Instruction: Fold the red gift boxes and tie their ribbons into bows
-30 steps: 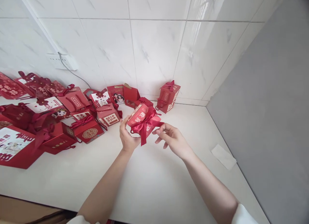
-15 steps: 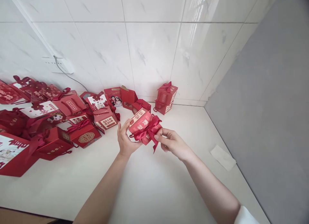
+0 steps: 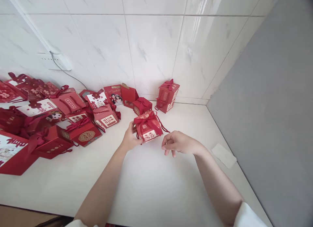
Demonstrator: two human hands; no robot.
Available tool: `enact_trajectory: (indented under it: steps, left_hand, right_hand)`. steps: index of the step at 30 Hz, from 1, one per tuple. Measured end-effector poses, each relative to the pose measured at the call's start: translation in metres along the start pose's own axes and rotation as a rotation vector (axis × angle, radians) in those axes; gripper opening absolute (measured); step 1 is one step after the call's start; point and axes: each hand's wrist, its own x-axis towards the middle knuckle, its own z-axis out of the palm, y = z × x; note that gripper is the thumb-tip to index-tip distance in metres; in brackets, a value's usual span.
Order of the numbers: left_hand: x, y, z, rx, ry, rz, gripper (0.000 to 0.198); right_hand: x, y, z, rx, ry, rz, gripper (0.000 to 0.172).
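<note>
A small red gift box (image 3: 148, 126) tied with a red ribbon bow stands upright on the white counter (image 3: 151, 184), near its middle. My left hand (image 3: 130, 138) grips the box's left side with curled fingers. My right hand (image 3: 179, 143) hovers just right of the box, off it, palm down with fingers loosely curled and nothing in them.
Several red gift boxes and bags (image 3: 61, 113) crowd the counter's left side. A stack of two red boxes (image 3: 167, 95) stands against the tiled wall, a smaller one (image 3: 142, 106) beside it. A white paper slip (image 3: 223, 155) lies by the grey panel (image 3: 269, 106) on the right.
The box went from tilted in both hands to upright on the counter. My right hand let go of the ribbon and drew back to the right.
</note>
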Motion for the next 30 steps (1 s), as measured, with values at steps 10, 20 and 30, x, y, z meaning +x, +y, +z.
enact_trajectory:
  steps: [10,20,30]
  left_hand:
    - [0.005,0.015,-0.058,-0.004,-0.399,-0.276,0.059]
    - [0.041,0.071,-0.016,0.173,-0.442,-0.022,0.031]
    - [0.043,0.047,-0.004,0.004,-0.552,-0.231,0.034]
  right_hand:
    - [-0.052,-0.005,-0.022,-0.577,0.429,0.053,0.024]
    - [0.0,-0.013,0.042,-0.787,0.415,-0.615,0.027]
    - [0.014,-0.006,0.053,-0.857,0.392,-0.609,0.035]
